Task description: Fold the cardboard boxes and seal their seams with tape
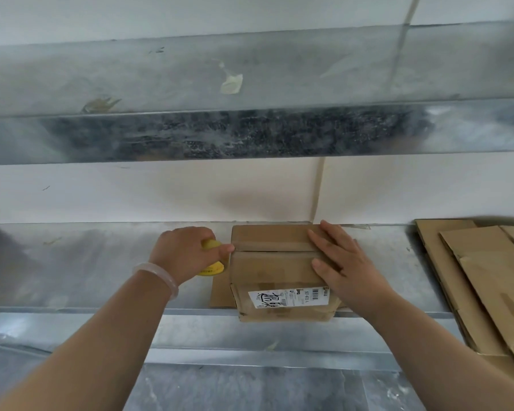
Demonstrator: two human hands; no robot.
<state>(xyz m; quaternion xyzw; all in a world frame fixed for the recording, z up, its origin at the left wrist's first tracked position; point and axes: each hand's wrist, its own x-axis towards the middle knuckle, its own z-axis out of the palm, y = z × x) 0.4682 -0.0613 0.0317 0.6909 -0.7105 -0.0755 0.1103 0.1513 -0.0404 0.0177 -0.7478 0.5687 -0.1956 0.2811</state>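
A small brown cardboard box [275,268] stands on the metal shelf [86,262], its top flaps closed and a strip of tape running along the centre seam. A white shipping label is on its front face. My left hand [187,250] grips a yellow tape roll [212,266] at the box's left edge, index finger touching the seam end. My right hand [343,262] lies flat on the right side of the box top, fingers spread, pressing it down.
A stack of flattened cardboard boxes [484,280] lies on the shelf at the right. A flat cardboard piece [220,292] sits under the box. An upper metal shelf [250,134] overhangs; a white wall is behind. The shelf's front edge runs below the box.
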